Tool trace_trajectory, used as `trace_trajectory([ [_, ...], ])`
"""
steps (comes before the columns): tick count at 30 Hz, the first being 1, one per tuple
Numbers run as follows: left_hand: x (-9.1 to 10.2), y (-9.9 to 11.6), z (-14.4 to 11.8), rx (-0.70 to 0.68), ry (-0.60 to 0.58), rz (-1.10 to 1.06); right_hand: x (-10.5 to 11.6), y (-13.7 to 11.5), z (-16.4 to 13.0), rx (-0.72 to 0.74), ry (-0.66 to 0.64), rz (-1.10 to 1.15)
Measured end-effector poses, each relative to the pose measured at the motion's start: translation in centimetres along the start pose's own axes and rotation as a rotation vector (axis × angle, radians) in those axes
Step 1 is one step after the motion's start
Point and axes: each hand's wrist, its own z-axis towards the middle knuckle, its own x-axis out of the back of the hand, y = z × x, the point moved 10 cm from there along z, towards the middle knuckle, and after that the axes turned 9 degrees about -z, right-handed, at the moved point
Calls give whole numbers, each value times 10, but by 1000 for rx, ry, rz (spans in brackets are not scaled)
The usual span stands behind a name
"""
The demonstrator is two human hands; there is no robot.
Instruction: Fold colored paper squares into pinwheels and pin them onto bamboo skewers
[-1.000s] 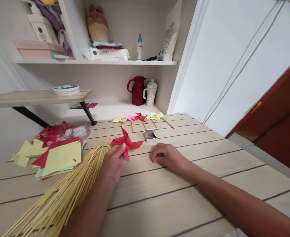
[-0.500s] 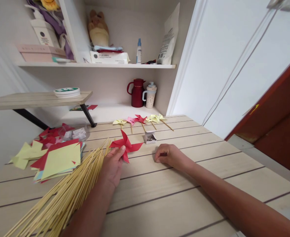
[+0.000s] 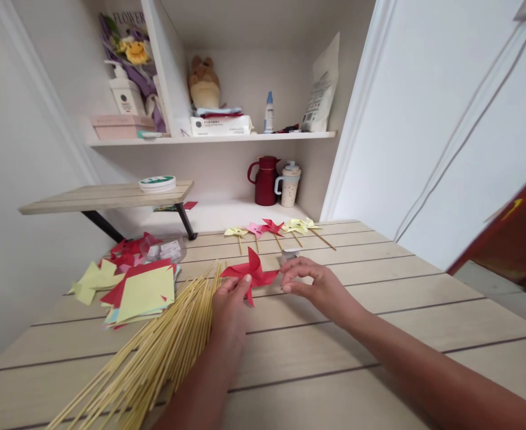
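While the left hand keeps the red paper pinwheel pinched just above the table beside the bamboo sticks, the right hand has lifted from the boards, its fingertips pinched beside the pinwheel's right blade, near the small pin box.

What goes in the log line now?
left hand: holds red pinwheel | right hand: pinching near it | sticks: beside

Home craft corner, shown by a wooden desk strewn with paper pinwheels and coloured paper sheets, wall shelves stocked with a plush toy, red jug, mug
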Motion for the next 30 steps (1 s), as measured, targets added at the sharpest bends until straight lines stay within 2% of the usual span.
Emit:
trace_trajectory([
  [6, 3, 10, -4, -76, 49, 138, -17, -24, 11, 97, 64, -9],
  [13, 2, 16, -3, -130, 46, 215, -19, -13, 14, 105, 85, -6],
  [21, -14, 33, -15, -349, -28, 428, -19, -7, 12, 90, 71, 57],
  [26, -24, 39, -25, -380, -54, 543, -26, -12, 11, 117, -8, 97],
  [30, -25, 41, -28, -370, -29, 548, -20, -15, 9, 100, 27, 97],
])
